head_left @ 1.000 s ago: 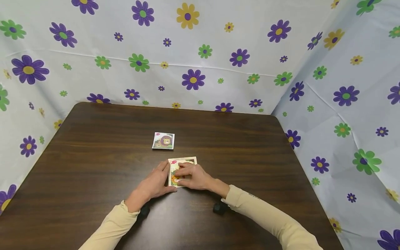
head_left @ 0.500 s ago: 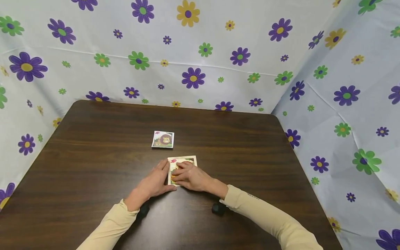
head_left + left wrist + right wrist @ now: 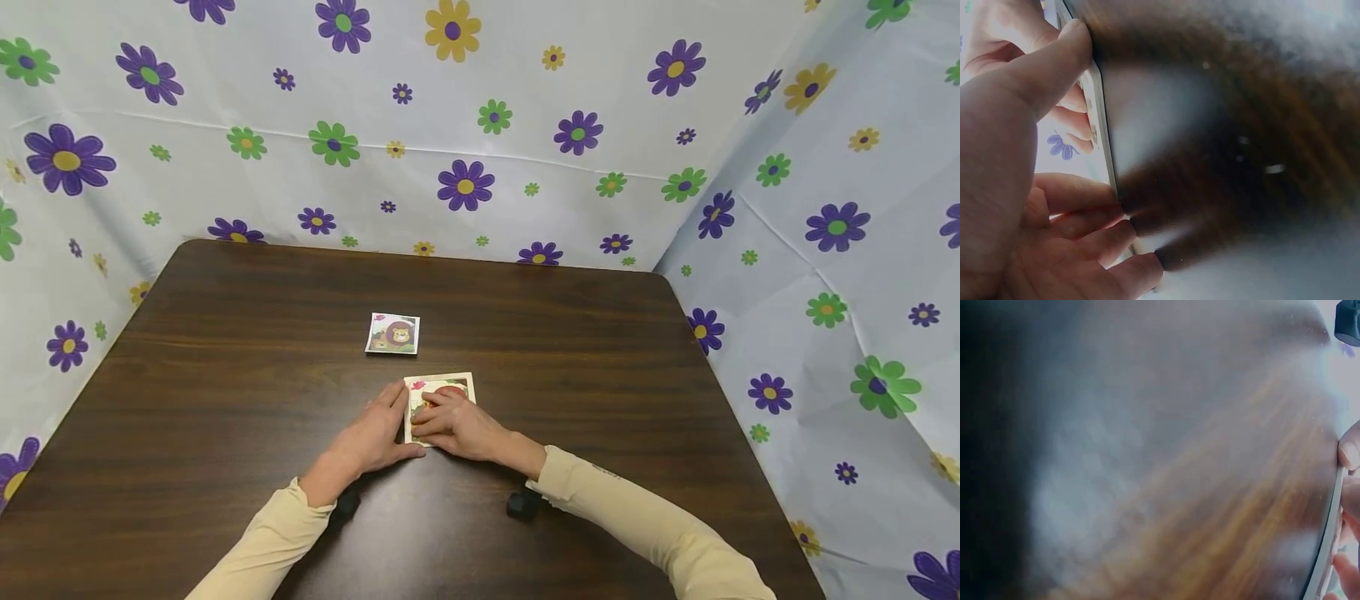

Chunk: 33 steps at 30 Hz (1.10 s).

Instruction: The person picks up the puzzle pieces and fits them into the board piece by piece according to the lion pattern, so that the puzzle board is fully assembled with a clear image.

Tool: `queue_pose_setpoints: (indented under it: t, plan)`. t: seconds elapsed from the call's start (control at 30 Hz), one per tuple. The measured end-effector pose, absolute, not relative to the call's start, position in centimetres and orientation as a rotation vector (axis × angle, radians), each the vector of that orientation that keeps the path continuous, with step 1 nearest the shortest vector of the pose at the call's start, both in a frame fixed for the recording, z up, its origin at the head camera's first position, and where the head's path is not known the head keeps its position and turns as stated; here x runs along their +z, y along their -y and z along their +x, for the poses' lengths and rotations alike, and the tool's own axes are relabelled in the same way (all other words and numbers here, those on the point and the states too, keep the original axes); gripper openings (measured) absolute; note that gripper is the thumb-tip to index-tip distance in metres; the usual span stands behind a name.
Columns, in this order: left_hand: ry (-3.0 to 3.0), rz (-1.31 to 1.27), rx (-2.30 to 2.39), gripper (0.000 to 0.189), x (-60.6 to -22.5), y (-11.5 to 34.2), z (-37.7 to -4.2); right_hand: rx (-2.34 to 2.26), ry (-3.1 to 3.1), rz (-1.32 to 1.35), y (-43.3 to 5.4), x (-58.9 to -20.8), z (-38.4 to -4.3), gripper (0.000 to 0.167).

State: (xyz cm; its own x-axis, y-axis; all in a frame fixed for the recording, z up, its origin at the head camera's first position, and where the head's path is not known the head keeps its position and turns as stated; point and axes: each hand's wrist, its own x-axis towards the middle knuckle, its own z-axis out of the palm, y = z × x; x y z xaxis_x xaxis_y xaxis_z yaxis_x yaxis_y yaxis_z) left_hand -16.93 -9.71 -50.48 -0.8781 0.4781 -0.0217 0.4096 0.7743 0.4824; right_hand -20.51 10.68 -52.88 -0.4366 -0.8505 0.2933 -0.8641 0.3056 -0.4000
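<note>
A small square jigsaw puzzle (image 3: 450,387) in a pale frame lies flat on the table. Its picture has a pink flower and a reddish-brown mane. My left hand (image 3: 373,429) rests along its left side, the thumb at the lower left corner; in the left wrist view the fingers touch the frame's edge (image 3: 1102,125). From the right, my right hand (image 3: 467,427) lies over the puzzle with its slightly bent fingertips pressing on the picture. That hand hides the middle and lower right. In the right wrist view only some fingertips show beside the frame (image 3: 1329,544).
Behind the puzzle lies a lion picture card (image 3: 393,334). The brown wooden table (image 3: 600,358) meets a flowered cloth (image 3: 525,100) at the back and sides. Dark wrist devices (image 3: 522,504) hang under both forearms.
My right hand's fingers have shifted slightly left and come closer together on the puzzle, uncovering more of the mane. The left hand and the card stay put.
</note>
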Motion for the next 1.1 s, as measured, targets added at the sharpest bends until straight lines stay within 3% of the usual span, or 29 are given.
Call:
queue_pose_setpoints:
  t: [0.47,1.1]
  plan:
    - [-2.814,0.707,0.729,0.094,-50.3,9.6,-17.1,0.565,2.514,1.697,-10.4,-51.9,-20.4,0.016]
    - [-2.827,0.691,0.732,0.094,-50.5,9.7,-16.7,0.908,2.550,1.528,-10.7,-53.3,-20.0,0.018]
